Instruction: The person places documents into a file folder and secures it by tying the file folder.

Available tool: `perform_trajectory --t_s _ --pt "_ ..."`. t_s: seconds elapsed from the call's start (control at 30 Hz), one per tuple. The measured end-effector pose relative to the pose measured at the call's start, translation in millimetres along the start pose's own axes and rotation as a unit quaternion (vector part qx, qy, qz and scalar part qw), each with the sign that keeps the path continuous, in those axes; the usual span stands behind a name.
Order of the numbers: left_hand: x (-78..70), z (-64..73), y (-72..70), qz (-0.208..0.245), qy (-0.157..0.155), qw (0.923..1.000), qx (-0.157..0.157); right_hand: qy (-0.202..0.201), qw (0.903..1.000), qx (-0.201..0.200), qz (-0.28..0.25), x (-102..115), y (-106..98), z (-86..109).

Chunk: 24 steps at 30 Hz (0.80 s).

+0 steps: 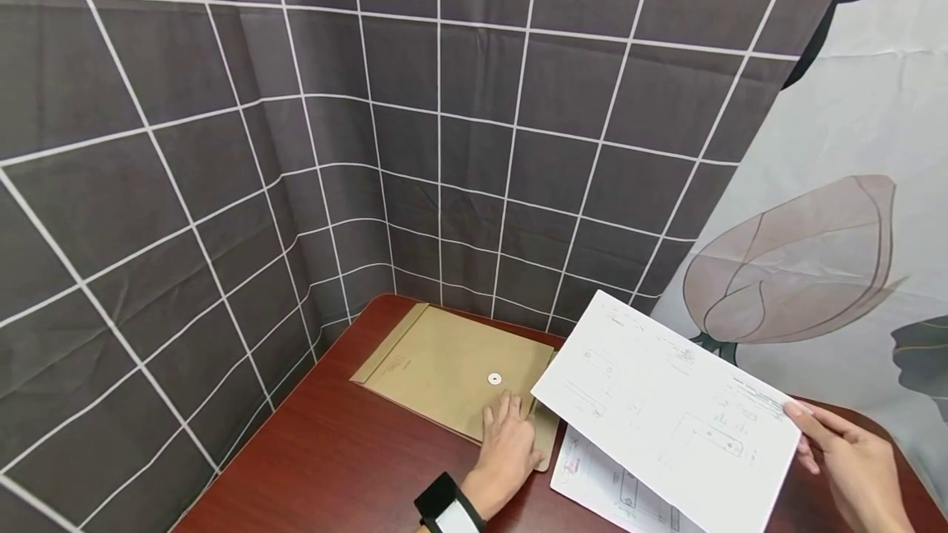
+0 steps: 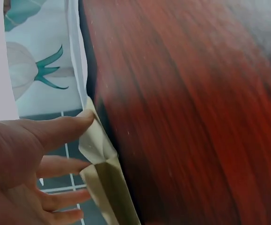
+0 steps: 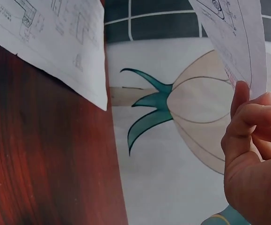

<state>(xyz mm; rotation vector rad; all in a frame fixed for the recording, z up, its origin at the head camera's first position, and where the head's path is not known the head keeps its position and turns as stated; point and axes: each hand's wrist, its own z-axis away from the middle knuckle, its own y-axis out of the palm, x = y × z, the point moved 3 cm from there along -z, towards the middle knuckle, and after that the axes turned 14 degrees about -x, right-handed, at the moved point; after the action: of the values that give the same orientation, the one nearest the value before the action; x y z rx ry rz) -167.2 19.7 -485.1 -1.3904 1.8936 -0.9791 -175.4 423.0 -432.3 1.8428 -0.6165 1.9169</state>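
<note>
A flat brown paper document envelope (image 1: pixel 452 352) with a white round button lies on the table. My left hand (image 1: pixel 507 438) rests on it near the opening, beside the turned-out flap (image 1: pixel 546 433). In the left wrist view the thumb touches the flap (image 2: pixel 97 136) while the other fingers, extended, lie against the envelope body. My right hand (image 1: pixel 859 455) pinches a white printed sheet (image 1: pixel 666 410) by its right corner, raised and tilted above the table. Below it lies another printed sheet (image 1: pixel 603 475), partly hidden.
The reddish-brown wooden table (image 1: pixel 311 451) sits in a corner. Dark grey cloth with white grid lines (image 1: pixel 474 146) hangs behind and to the left. A pale cloth with a flower print (image 1: pixel 792 270) hangs on the right. A black band (image 1: pixel 449 504) circles the left wrist.
</note>
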Motion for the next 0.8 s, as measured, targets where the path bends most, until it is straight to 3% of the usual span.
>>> perform_trajectory --t_s 0.17,0.43,0.6,0.8 --pt "-5.2 1.4 5.7 -0.009 -0.015 0.9996 0.024 -0.002 0.9999 -0.005 0.013 -5.9 -3.9 -2.4" --pt "-5.7 -0.3 11.8 -0.033 -0.022 0.9992 -0.011 0.025 0.9989 -0.026 0.029 -18.6 -4.1 -6.2" --pt "-4.5 -1.0 12.3 -0.041 -0.023 0.9987 -0.022 0.031 0.9994 0.009 0.009 -30.1 4.2 -2.3" --pt "-3.9 -1.8 12.7 -0.035 -0.024 0.9986 -0.030 0.066 0.9965 0.037 0.037 -44.5 15.7 1.6"
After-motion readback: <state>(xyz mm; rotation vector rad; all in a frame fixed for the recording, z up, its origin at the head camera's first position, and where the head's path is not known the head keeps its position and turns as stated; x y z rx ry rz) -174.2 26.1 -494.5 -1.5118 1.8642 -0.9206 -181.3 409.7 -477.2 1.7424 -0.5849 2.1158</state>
